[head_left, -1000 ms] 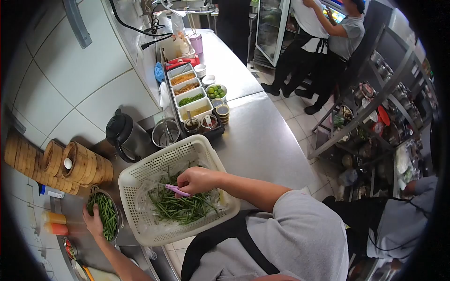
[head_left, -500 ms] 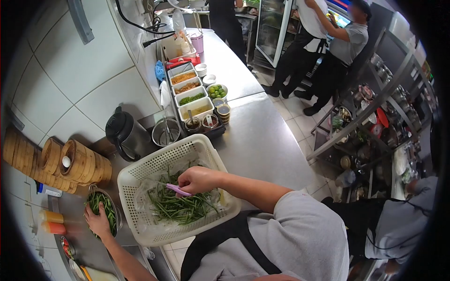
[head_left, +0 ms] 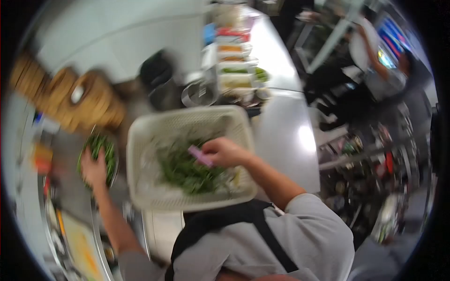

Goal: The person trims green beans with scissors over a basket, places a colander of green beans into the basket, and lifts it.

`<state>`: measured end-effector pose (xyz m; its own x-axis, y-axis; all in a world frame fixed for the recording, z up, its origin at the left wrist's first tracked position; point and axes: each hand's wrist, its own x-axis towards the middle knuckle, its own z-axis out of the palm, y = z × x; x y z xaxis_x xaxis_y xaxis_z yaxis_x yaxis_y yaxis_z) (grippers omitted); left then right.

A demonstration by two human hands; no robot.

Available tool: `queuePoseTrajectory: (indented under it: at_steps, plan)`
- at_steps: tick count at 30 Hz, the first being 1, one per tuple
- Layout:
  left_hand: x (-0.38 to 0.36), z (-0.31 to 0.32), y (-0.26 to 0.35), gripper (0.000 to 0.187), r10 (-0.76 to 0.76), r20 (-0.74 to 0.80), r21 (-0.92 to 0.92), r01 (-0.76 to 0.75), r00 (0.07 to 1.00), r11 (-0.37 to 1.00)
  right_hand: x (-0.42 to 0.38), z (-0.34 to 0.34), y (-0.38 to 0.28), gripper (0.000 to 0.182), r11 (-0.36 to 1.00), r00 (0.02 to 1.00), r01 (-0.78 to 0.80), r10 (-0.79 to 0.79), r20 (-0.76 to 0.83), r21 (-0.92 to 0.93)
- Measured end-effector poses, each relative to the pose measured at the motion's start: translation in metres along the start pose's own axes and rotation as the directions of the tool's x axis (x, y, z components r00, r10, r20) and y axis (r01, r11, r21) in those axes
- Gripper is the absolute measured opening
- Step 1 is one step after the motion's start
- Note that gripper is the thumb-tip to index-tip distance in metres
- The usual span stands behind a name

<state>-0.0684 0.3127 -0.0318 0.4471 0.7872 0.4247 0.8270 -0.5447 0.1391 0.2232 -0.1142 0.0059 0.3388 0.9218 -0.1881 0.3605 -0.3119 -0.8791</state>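
Note:
My left hand [head_left: 95,169] lies over a round metal bowl [head_left: 117,171] of green beans [head_left: 109,154], its fingers spread on top of them. In my right hand [head_left: 224,152] is a lilac-handled tool [head_left: 200,156], held over a white perforated plastic basket [head_left: 191,204]. Blur keeps me from telling the tool's kind. Inside the basket, a heap of cut green beans [head_left: 187,171] rests on a clear plastic sheet, just under my right hand.
Bamboo steamers [head_left: 101,100], a dark jug [head_left: 157,77] and a metal pot [head_left: 200,95] stand along the wall. Topping containers [head_left: 236,70] line the steel counter [head_left: 286,136]. A cutting board [head_left: 80,246] lies at lower left. Other people [head_left: 375,70] stand at upper right.
The camera view has swung, so the basket and counter appear higher and further right, and blurred. My left hand stays at the bowl; my right still holds the lilac tool over the basket.

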Motion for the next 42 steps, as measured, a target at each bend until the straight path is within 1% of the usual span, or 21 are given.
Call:
queuePoseTrajectory:
  at_steps: [3,4,7,10,13,16,19,20,21,23,25,27,28,30,31,33,34,36,37,39,42]
  plan:
    - [-0.009,-0.012,0.016,0.079,0.008,-0.095,0.035,-0.004,0.995,0.999,-0.002,0.0,-0.004,0.021,0.996,0.999,-0.05,0.049,0.016,0.073]
    - [-0.012,-0.033,0.033,0.081,-0.062,-0.033,-0.003,0.062,0.998,0.998,-0.002,0.003,0.001,0.02,0.983,1.0,0.011,-0.01,-0.007,0.182]
    - [-0.011,-0.042,0.039,0.093,-0.125,0.025,0.02,0.124,0.992,0.992,-0.005,0.002,-0.019,0.016,0.984,0.996,-0.082,0.085,-0.016,0.16]
    - [-0.006,-0.058,0.039,0.096,-0.126,0.051,0.044,0.124,0.991,0.991,-0.003,0.003,-0.021,0.016,0.981,0.996,-0.084,0.085,0.002,0.175]
    - [0.005,-0.081,0.035,0.096,-0.163,0.193,0.018,0.163,0.968,0.986,-0.004,0.006,-0.019,0.015,0.986,0.998,-0.052,0.058,-0.034,0.156]
    - [0.007,-0.097,0.027,0.079,-0.222,-0.085,-0.229,0.198,0.971,0.953,-0.003,0.005,-0.018,0.016,0.988,0.998,-0.061,0.064,-0.017,0.143]
    - [-0.01,-0.117,0.04,0.065,-0.258,-0.202,-0.353,0.175,0.945,0.919,0.0,0.006,-0.013,0.017,0.99,0.998,-0.049,0.054,-0.037,0.132]
    - [-0.021,-0.121,0.056,0.05,-0.266,-0.216,-0.442,0.148,0.94,0.885,0.0,0.006,-0.011,0.018,0.99,0.997,-0.042,0.049,-0.051,0.137]
    - [-0.034,-0.119,0.072,0.05,-0.254,-0.192,-0.454,0.143,0.948,0.879,-0.002,0.005,-0.009,0.018,0.988,0.995,-0.068,0.078,-0.066,0.138]
    - [-0.058,-0.112,0.099,0.04,0.018,0.048,-0.775,0.026,0.999,0.632,0.001,0.005,-0.011,0.022,0.991,0.993,-0.037,0.051,-0.105,0.131]
    - [-0.08,-0.1,0.131,0.033,0.268,0.232,-0.783,0.017,0.935,0.622,0.002,0.007,-0.013,0.023,0.991,0.991,-0.047,0.062,-0.116,0.127]
    - [-0.092,-0.095,0.163,0.036,0.444,0.393,-0.736,-0.014,0.805,0.677,0.002,0.007,-0.013,0.024,0.992,0.991,-0.044,0.059,-0.123,0.119]
    - [-0.094,-0.092,0.178,0.036,0.451,0.393,-0.739,-0.016,0.801,0.673,0.001,0.007,-0.011,0.024,0.997,0.988,-0.033,0.044,-0.149,0.073]
    - [-0.098,-0.084,0.207,0.041,0.533,0.524,-0.615,-0.138,0.664,0.776,0.001,0.008,-0.01,0.024,0.997,0.978,-0.029,0.042,-0.205,0.066]
    - [-0.103,-0.079,0.221,0.041,0.543,0.528,-0.621,-0.139,0.653,0.771,0.001,0.008,-0.01,0.024,0.997,0.976,-0.042,0.057,-0.212,0.071]
    - [-0.119,-0.068,0.249,0.049,0.745,0.354,-0.663,-0.41,0.566,0.626,0.002,0.007,-0.01,0.024,0.986,0.94,0.057,0.0,-0.342,0.156]
    - [-0.134,-0.056,0.258,0.049,0.753,0.361,-0.675,-0.404,0.55,0.618,0.004,0.006,-0.007,0.022,0.977,0.926,0.092,-0.013,-0.378,0.191]
    - [-0.163,-0.031,0.268,0.058,0.834,0.081,-0.343,-0.77,0.545,0.537,0.005,0.004,-0.004,0.022,0.974,0.917,0.088,0.004,-0.399,0.211]
    - [-0.162,-0.039,0.273,0.058,0.845,0.086,-0.356,-0.775,0.529,0.522,0.004,0.003,-0.004,0.022,0.969,0.91,0.101,0.002,-0.416,0.226]
    - [-0.15,-0.054,0.278,0.06,0.771,0.452,-0.435,-0.644,0.448,0.629,0.0,0.002,-0.008,0.025,0.975,0.901,0.062,0.036,-0.433,0.212]
    - [-0.131,-0.058,0.264,0.049,0.723,0.506,-0.376,-0.634,0.47,0.675,0.004,0.002,0.0,0.029,0.966,0.898,0.126,-0.014,-0.44,0.227]
